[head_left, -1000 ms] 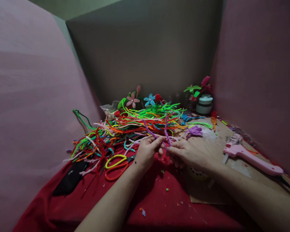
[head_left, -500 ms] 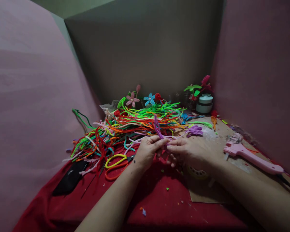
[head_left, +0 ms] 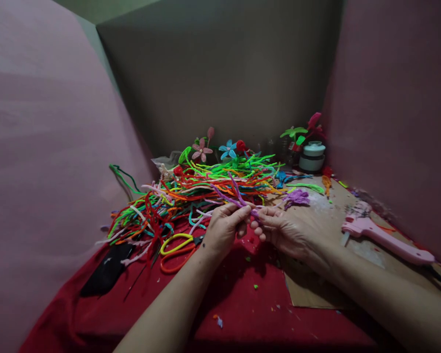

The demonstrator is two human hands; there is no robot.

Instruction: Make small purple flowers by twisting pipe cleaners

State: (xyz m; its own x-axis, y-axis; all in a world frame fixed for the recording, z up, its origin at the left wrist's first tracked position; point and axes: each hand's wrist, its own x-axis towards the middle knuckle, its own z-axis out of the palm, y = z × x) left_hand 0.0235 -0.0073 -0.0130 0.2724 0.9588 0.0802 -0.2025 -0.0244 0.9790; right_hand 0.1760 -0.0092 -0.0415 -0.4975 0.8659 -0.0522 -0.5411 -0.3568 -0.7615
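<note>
Between my two hands are purple pipe cleaners point(head_left: 236, 194), their free ends spreading up and to the left in a V. My left hand point(head_left: 227, 226) pinches them between thumb and forefinger. Close beside it, my right hand point(head_left: 279, 226) grips their lower end with its fingertips. Behind the hands lies a large heap of coloured pipe cleaners point(head_left: 206, 184). A purple fuzzy bundle point(head_left: 297, 197) rests just beyond my right hand. Scissors with yellow and red handles point(head_left: 177, 254) lie left of my left wrist.
A pink glue gun point(head_left: 385, 238) lies on the cardboard point(head_left: 308, 289) at right. A black flat object point(head_left: 106, 272) is on the red cloth point(head_left: 242, 314) at left. Pipe-cleaner flowers point(head_left: 202, 149) and a pale lidded jar point(head_left: 312, 157) stand at the back.
The purple strands, bunched together and upright before, now fan apart towards the left. My right hand has turned, showing more of its curled fingers; both hands stay close together.
</note>
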